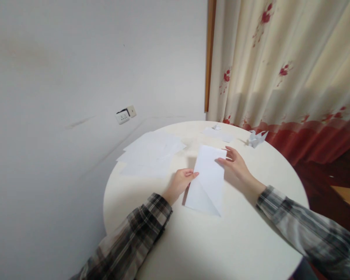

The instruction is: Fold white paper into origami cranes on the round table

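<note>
A white sheet of paper (208, 175), folded into a tall rectangle, is held just above the round table. Near its bottom edge a slanting crease or flap runs down to the lower right corner. My left hand (182, 182) pinches the left edge, thumb on top and fingers behind the paper. At the upper right edge, my right hand (235, 161) has its thumb on the front and its fingers behind, partly spread. What the fingertips do behind the sheet is hidden.
Loose white sheets (151, 153) lie spread on the left of the white table (175, 252). Farther back are a folded paper crane (256, 139), a small paper figure (216, 127) and a flat piece of paper (218, 134). A wall with a socket (122, 117) borders the left; a curtain (280, 77) hangs behind.
</note>
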Demonstrator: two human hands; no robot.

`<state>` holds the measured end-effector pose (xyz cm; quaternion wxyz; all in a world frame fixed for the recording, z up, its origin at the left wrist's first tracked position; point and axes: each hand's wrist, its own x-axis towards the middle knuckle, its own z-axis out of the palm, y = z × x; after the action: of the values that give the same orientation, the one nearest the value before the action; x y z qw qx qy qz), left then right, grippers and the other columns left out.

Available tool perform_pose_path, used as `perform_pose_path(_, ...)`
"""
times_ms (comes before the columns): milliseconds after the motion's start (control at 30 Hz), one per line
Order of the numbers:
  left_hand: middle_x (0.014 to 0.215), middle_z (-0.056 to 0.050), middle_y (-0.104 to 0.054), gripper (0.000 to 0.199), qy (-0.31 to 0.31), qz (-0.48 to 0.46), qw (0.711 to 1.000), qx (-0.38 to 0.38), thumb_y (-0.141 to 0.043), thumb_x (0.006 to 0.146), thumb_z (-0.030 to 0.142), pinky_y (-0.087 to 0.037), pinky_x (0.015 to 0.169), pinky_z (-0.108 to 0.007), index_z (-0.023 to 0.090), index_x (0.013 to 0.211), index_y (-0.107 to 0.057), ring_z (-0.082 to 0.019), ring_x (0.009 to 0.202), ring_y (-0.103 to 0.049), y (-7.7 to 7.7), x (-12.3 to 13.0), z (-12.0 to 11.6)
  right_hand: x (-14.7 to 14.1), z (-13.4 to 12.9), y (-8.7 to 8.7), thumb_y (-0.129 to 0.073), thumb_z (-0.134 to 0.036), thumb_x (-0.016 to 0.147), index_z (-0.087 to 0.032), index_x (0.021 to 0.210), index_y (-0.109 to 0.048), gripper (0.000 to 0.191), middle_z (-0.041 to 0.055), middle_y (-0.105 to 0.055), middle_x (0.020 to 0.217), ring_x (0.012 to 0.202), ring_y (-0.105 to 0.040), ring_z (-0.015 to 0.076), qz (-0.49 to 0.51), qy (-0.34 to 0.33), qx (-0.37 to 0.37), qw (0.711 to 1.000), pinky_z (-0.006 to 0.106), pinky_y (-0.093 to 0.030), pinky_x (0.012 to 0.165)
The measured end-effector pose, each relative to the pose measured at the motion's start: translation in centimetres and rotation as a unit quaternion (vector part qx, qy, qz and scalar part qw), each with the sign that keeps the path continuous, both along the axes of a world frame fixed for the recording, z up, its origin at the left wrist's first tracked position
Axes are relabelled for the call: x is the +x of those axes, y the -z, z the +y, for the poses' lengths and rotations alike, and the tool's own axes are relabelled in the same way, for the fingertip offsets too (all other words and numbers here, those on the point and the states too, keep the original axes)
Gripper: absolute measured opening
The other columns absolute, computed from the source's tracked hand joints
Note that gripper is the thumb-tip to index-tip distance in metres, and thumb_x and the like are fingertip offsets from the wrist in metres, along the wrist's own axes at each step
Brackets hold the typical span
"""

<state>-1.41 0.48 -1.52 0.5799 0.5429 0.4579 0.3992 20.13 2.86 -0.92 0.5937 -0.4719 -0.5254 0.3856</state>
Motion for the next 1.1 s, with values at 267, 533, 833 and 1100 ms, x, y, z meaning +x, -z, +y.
perform_pose_path(267,0.083,-0.007,-0.07,0.04,-0.014,-0.071,0.997,0.007,-0.072,0.062,0.042,-0.048,0.069,-0.03,0.012,0.087,-0.063,-0.022,0.076,-0.064,-0.3,0.1,-0.2,-2.0,-1.6,1.3,-0.075,-0.034,0.06,-0.015,0.093,-0.06,0.041,0.0086,-0.068,0.094,0.081,-0.064,0.0213,0.08,-0.252,-0.131,0.956,0.036,-0.049,0.077)
perform_pose_path(533,0.093,-0.007,-0.068,0.039,0.059,-0.115,0.991,-0.009,-0.068,0.066,0.035,-0.045,0.075,-0.029,0.013,0.097,-0.063,-0.022,0.086,-0.061,-0.2,-0.2,0.2,-1.5,-1.9,0.9,-0.07,-0.036,0.066,-0.015,0.092,-0.066,0.034,0.0068,-0.069,0.09,0.079,-0.063,0.0189,0.106,-0.283,-0.113,0.947,0.034,-0.047,0.078)
perform_pose_path(833,0.088,-0.003,-0.066,0.033,0.021,-0.128,0.99,-0.05,-0.059,0.072,0.03,-0.044,0.068,-0.023,0.016,0.101,-0.062,-0.015,0.076,-0.06,0.0,-0.2,0.7,-1.7,-2.4,0.0,-0.064,-0.03,0.068,-0.019,0.076,-0.072,0.016,0.0038,-0.06,0.078,0.06,-0.053,0.0114,0.018,-0.245,-0.048,0.968,0.023,-0.039,0.051)
perform_pose_path(1100,0.104,-0.009,-0.064,0.048,0.085,-0.14,0.985,-0.061,-0.06,0.074,0.044,-0.046,0.077,-0.029,0.014,0.111,-0.054,-0.021,0.094,-0.059,-1.0,0.1,0.0,-0.6,-1.9,0.2,-0.049,-0.028,0.082,-0.026,0.092,-0.071,0.024,0.0041,-0.052,0.075,0.068,-0.05,0.015,-0.195,-0.145,0.172,0.955,0.027,-0.039,0.059)
